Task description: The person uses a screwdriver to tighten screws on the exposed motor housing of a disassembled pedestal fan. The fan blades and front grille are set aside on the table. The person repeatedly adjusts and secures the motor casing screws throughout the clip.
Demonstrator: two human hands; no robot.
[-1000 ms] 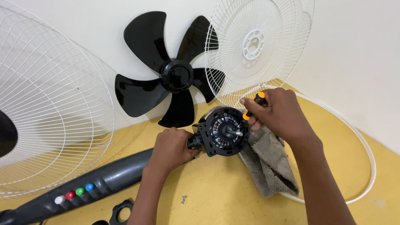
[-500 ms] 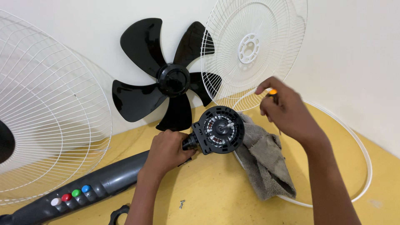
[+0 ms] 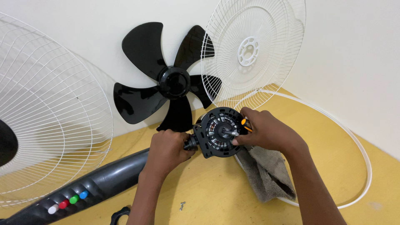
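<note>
- While stripped of blade and both grilles, lies half dismantled on the yellow floor (image 3: pixel 341 166): fan body (image 3: pixel 104 183) stretched out at lower left, motor (image 3: pixel 218 132) raised at its end, face up toward the camera.
- Left hand (image 3: pixel 166 152): clamped around the neck just behind the motor, fingers closed tight, steadying it.
- Right hand (image 3: pixel 266 133): closed on an orange-handled screwdriver (image 3: pixel 246 124), thumb and fingers pinched together, metal tip set near the shaft at the motor's middle; whether seated in a screw, cannot tell.
- Already off, by the look of it: black blade (image 3: pixel 166 83) leaning upright against the wall, rear grille (image 3: pixel 252 50) propped just right of it and overlapping one vane, front grille (image 3: pixel 46 108) standing at far left, white rim ring (image 3: pixel 354 141) lying loose around the right forearm.
- Loose small screw (image 3: pixel 182 205) on the floor between the arms, so at least one fastener seemingly out.
- Grey rag (image 3: pixel 266 175) spread under the right wrist, just beside the motor.
- Coloured buttons (image 3: pixel 68 201) showing on the fan body; black plastic part (image 3: pixel 120 216) at the bottom edge, half cut off.
- Judged roughly midway: outer parts removed, motor casing apparently open with windings showing; left to do, seemingly, the work on the motor itself.
</note>
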